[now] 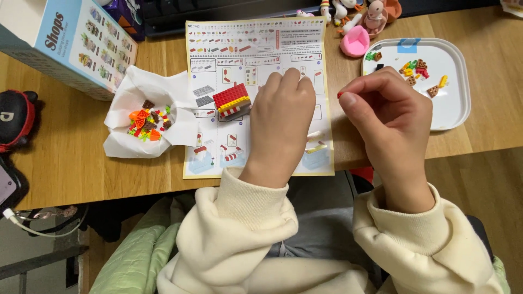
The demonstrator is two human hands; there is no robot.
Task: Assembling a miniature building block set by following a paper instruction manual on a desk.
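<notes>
- Build status: a small brick model (232, 100) with a red roof and yellow band stands part-assembled on the instruction sheet (259, 49), left of centre.
- Remaining: loose bricks lie in the white tray (455, 109) far right and on the tissue (147, 122) at left.
- Left hand (283, 117): curled palm-down on the sheet beside the model; grip cannot be told.
- Right hand (381, 117): raised, fingertips pinched together on a tiny red piece (340, 95).
</notes>
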